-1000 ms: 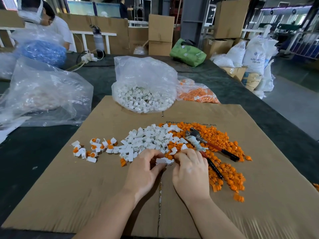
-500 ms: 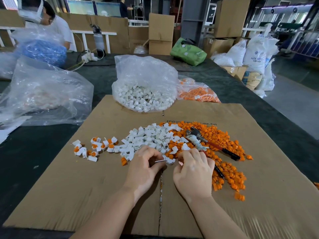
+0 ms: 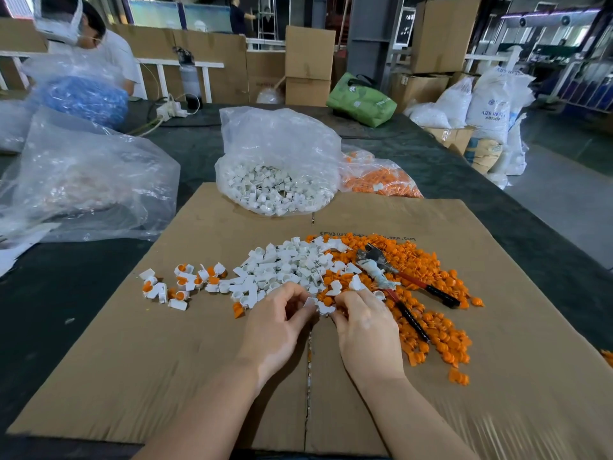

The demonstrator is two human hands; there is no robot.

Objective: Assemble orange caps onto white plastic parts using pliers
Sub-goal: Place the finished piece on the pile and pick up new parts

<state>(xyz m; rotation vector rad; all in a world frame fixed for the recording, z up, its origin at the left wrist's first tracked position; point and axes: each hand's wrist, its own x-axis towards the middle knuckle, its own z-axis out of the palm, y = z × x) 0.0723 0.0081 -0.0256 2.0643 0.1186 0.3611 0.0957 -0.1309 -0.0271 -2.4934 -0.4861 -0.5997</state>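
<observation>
A white part [image 3: 310,305] is pinched by the left hand [image 3: 277,322] at the white pile's [image 3: 292,263] 6 o'clock; right hand [image 3: 363,322] pinches in orange caps [image 3: 428,263]. Pliers [image 3: 394,283] lie untouched at 3 o'clock. Risk: small pieces slipping, cap seated crooked.

Green bag [image 3: 361,99] on the dark table [image 3: 447,174] — cardboard boxes [image 3: 310,63] behind.

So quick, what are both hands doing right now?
Left hand: pinching a white part.
Right hand: fingers curled at the pile, grasp cannot be told.
</observation>
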